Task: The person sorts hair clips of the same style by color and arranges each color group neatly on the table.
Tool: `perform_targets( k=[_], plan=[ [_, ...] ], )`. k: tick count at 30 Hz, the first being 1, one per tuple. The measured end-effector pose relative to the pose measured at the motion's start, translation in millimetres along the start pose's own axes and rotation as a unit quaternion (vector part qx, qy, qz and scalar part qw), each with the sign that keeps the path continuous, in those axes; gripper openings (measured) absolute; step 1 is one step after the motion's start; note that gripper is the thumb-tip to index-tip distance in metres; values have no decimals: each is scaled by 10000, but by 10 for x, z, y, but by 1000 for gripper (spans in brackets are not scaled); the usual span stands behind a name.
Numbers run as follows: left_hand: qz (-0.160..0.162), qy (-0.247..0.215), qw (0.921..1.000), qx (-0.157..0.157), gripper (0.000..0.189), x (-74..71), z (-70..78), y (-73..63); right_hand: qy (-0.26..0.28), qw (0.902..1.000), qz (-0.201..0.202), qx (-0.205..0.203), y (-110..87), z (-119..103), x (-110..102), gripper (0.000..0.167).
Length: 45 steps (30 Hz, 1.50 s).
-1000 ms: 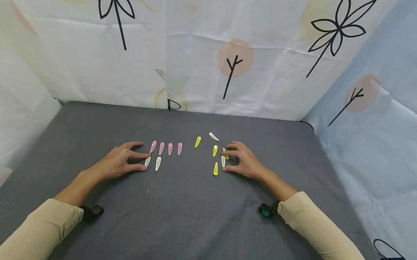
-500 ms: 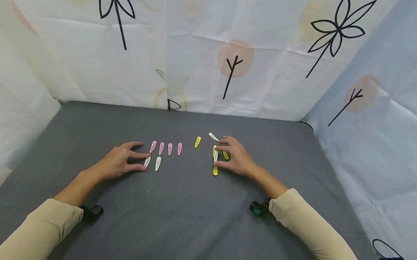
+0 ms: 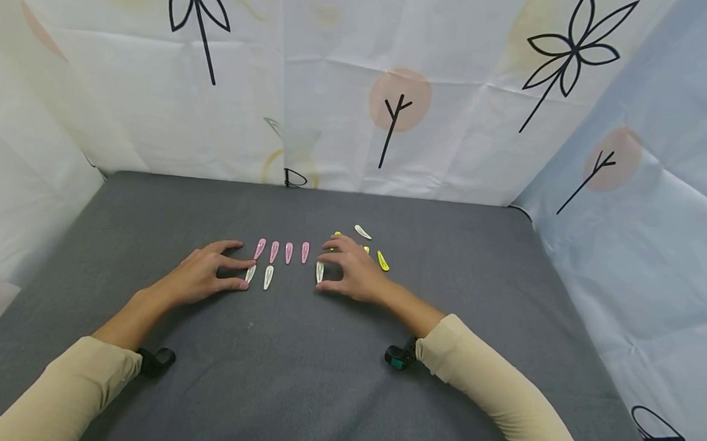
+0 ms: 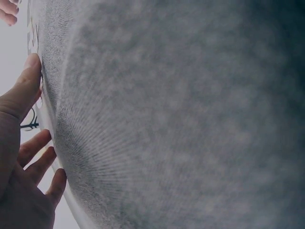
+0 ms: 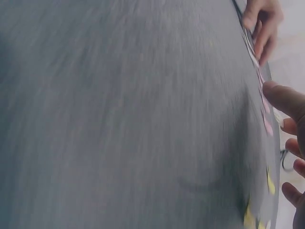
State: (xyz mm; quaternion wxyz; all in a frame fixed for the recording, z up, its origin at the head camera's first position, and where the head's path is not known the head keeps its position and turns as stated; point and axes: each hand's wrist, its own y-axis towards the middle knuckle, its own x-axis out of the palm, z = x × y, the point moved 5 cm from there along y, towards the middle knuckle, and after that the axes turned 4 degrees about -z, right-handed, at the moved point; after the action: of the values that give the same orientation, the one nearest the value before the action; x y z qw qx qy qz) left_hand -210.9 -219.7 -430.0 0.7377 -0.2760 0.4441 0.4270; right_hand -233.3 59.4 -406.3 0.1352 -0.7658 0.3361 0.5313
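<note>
We see the right grip [image 3: 354, 270] pinching a white clip [image 3: 319, 272] end to end, its long axis running near to far. Well apart to its left, the loose white clip [image 3: 268, 277] lies nearly parallel on the surface [image 3: 288, 369], nearer the left grip [image 3: 203, 273], which pinches the outermost white clip [image 3: 250, 273] just beside it.

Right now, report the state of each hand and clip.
Left hand, holding leftmost white clip
Right hand, pinching another white clip
Four pink clips, lying in a row
Second white clip from left, untouched
Far white clip, lying slanted, untouched
Yellow clips, lying scattered, some partly hidden
</note>
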Motion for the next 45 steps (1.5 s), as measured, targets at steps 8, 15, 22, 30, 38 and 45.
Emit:
perform_targets(
  k=[8,15,22,30,38,45],
  plan=[
    [-55,81,10000,-12,55,8,2,21,-200,9995,-258,-29,235,-223,229,52],
    [-103,92,9999,-35,55,16,20,43,-440,9984,-353,22,330,-309,313,51],
    [-49,55,10000,-38,55,9,28,40,-387,9985,-329,184,357,-299,337,51],
    [-14,37,10000,-18,54,-2,20,26,-318,9980,-486,235,400,-298,347,54],
    [45,-1,10000,29,53,-9,22,13,67,9998,-132,162,328,-165,176,57],
    [182,-19,9997,170,53,-16,23,-2,-115,9981,44,597,153,243,-148,48]
  ],
)
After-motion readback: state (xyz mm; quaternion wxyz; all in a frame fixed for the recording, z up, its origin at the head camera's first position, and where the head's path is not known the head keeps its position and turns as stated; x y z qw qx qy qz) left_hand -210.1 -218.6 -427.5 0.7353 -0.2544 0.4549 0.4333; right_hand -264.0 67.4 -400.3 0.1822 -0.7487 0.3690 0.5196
